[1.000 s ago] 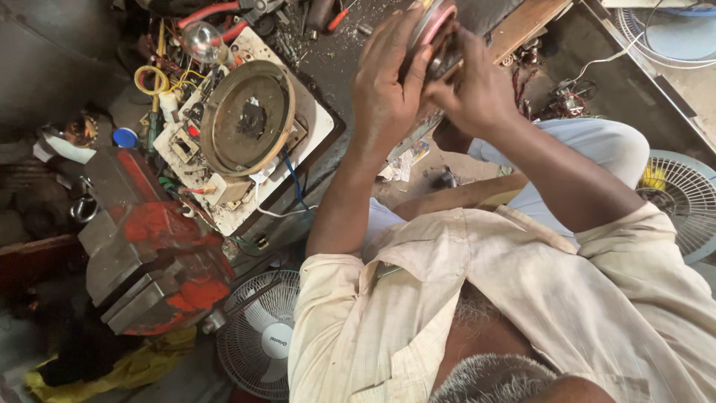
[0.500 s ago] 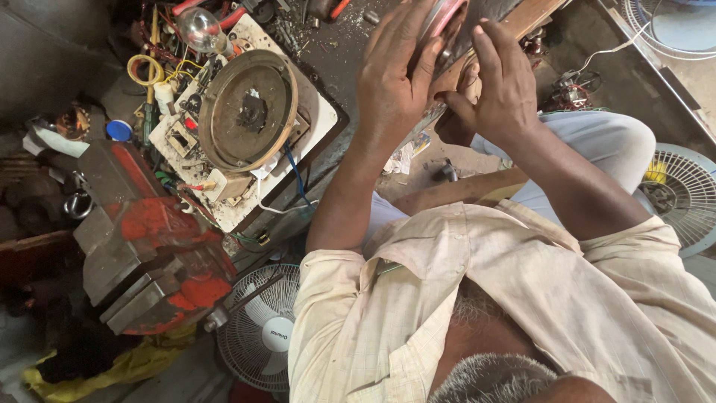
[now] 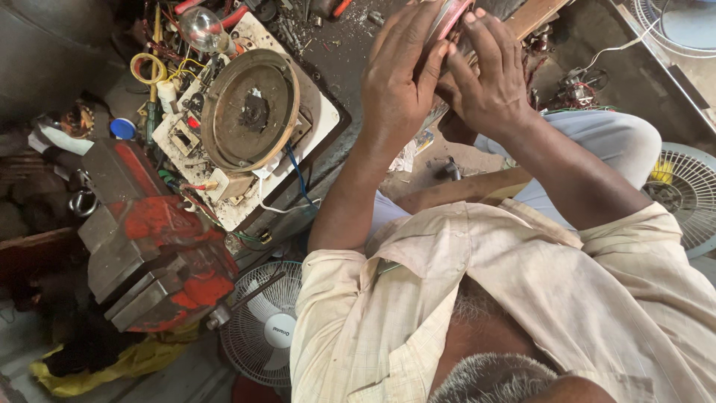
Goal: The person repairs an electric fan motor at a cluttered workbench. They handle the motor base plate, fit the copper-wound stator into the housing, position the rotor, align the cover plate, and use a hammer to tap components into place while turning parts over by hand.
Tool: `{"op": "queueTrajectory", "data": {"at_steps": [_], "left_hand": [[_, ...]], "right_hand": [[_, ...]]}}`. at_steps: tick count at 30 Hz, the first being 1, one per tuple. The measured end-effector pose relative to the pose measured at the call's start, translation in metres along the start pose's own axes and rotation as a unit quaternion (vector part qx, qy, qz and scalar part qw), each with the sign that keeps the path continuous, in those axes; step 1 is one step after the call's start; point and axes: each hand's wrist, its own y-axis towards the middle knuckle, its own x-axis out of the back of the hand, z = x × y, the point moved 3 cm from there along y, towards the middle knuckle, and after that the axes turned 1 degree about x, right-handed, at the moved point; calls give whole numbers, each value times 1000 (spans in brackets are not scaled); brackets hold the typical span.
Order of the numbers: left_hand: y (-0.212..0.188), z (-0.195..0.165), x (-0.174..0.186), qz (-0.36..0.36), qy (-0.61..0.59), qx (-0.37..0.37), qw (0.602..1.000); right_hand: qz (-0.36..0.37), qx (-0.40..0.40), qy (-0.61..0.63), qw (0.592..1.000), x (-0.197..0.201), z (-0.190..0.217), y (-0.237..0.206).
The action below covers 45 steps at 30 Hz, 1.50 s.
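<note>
At the bottom of the frame, nearest to the camera, is the cream checked shirt [image 3: 522, 298] of the person. From it both bare forearms go up toward the top centre. To the lower left of the shirt a small white table fan [image 3: 261, 328] lies on the floor, and beside it, at the left, stands a heavy red bench vise [image 3: 149, 239]. Above the vise, in the upper left, a white board carries a round brass-coloured disc [image 3: 250, 108], with loose wires and a clear bulb [image 3: 195, 26] near it. Farthest, at the top centre, the two hands meet around a round metal part with a pink rim [image 3: 451, 16]. It is lifted in the air above the dirty work surface and is mostly hidden by the fingers. The left hand [image 3: 403, 71] is closed over its left side, fingers spread along the rim. The right hand [image 3: 492, 82] grips it from the right, fingertips pressing on the top. I judge that the step in hand is pressing or turning this part between both palms. A further move would need a firm hold on both sides, so that the part does not slip.
</note>
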Motion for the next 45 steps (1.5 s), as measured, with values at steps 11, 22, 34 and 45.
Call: {"op": "queueTrajectory", "data": {"at_steps": [11,22,34,45], "left_hand": [[-3,0,-2,4,3,3,1000],[-2,1,0,8,-10,19,1000],[-1,-1,1,-4,-11,14,1000],[0,-4,2,3,-17,20,1000]], "right_hand": [[5,63,-26,998,1,-6,0],[170,-344,190,904,14,1,-3],[22,-55,56,997,13,3,-9],[6,-40,73,996,3,-2,-7]]}}
